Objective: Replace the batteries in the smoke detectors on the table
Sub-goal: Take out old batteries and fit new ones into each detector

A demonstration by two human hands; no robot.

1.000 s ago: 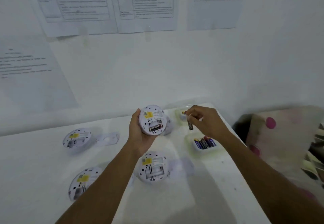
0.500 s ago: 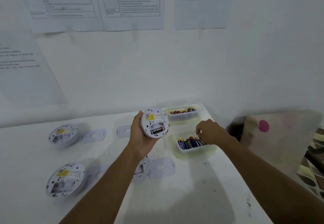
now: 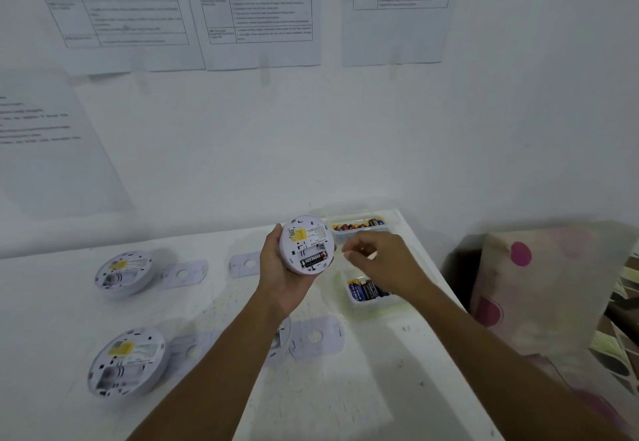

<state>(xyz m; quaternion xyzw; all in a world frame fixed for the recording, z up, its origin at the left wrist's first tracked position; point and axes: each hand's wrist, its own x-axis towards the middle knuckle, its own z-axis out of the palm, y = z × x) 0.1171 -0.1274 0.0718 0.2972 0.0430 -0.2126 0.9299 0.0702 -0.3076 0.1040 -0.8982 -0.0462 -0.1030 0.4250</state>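
A: Smoke detector (image 3: 307,244) sits raised above the table (image 3: 345,388), cupped in the left hand (image 3: 280,269), one black battery (image 3: 314,260) seated, one slot empty.

B: Right hand (image 3: 380,261) curls just beside it (can't tell if it's pinching anything). Person should match polarity.

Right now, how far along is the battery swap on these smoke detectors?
Early. The left hand holds one detector with one battery seated and the slot above it empty. The right hand hovers beside it; what its fingers hold is unclear. Two detectors on the table lie open, apparently without batteries.
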